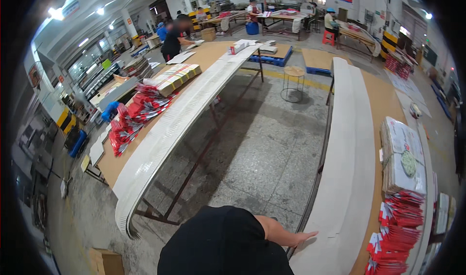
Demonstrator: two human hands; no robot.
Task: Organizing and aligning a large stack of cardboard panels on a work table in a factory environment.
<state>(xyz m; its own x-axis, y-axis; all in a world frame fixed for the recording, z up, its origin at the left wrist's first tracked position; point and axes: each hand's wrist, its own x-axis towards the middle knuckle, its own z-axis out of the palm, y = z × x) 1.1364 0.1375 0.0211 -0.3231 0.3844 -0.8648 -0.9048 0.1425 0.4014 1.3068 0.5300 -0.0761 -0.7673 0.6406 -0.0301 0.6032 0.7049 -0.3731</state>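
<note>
My left arm, in a black short sleeve, reaches to the right from the bottom of the view. At its end my left hand [304,237] rests on long off-white sheets [345,144], which lie layered along the right-hand table. Its fingers are stretched out and hold nothing. Close to the fingertips, a small pale strip [333,235] lies on the sheets. My right hand is out of view. Across the table from my hand are red and white folded pieces [395,231], stacked in a heap, and a tied bundle of pale sheets [403,156].
On the left, another long table bears fanned white strips [170,136], red pieces [138,112] and a strapped bundle [178,78]. A round stool [293,72] stands between the tables. A cardboard box [106,262] sits at lower left. A co-worker in black [172,44] bends over the far end.
</note>
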